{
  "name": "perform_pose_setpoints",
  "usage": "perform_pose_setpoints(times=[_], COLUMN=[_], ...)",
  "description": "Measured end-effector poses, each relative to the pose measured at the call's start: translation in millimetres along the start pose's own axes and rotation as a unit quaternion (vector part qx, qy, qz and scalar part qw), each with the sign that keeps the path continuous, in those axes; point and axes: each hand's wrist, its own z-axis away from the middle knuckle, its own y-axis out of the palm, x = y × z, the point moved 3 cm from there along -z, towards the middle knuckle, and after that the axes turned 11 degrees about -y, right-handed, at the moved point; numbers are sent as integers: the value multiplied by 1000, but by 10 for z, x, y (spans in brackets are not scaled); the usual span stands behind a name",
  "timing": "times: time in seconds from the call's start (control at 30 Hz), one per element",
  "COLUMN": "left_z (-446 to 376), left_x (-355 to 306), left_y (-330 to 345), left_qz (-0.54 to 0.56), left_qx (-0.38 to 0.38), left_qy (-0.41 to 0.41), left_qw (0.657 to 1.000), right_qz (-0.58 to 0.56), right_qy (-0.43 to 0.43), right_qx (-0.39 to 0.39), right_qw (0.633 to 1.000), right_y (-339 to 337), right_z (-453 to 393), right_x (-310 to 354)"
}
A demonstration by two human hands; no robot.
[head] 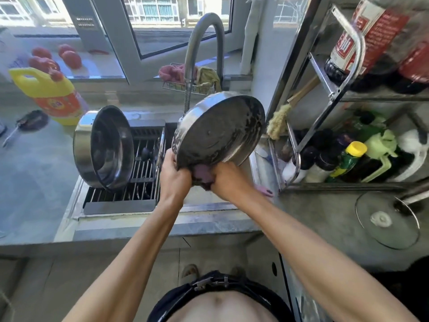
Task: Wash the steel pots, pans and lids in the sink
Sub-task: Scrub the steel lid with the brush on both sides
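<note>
2 hands meet at frame centre: our left hand [174, 175] grips the tilted round steel pan [218, 131] by its lower rim, above the sink [209, 206]; our right hand [228, 180] presses a purple sponge [202, 176] against that rim.

Two hands are in view: the left hand [175, 176] and the right hand [228, 180], both at the centre. There are two steel pots: one pot held up [220, 131] at the centre and one tilted pot [103, 147] at nine o'clock over the rack. One glass lid [387, 220] lies on the counter [325, 219] at four o'clock. One yellow detergent jug [50, 94] stands at ten o'clock. About four red tomatoes [70, 58] sit on the sill at eleven o'clock. One faucet [204, 49] rises at twelve o'clock. One purple sponge [203, 175] shows between the hands. Bottles at three o'clock are too crowded to count.
</note>
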Motion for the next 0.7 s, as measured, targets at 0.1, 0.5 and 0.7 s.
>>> perform_pose_setpoints(times=[0.1,0.5,0.7], left_z=[36,73,156], left_x=[51,34,159], left_y=[-53,-80,54], left_qz=[-26,4,1], left_qx=[12,18,49], left_qy=[16,37,-74], left_qw=[999,999,996], right_qz=[159,145,341], right_qy=[20,4,7], right_qx=[9,-10,-80], right_qw=[987,989,937], right_y=[-235,-236,-539], right_z=[-43,-66,-205], right_x=[-314,-352,-604])
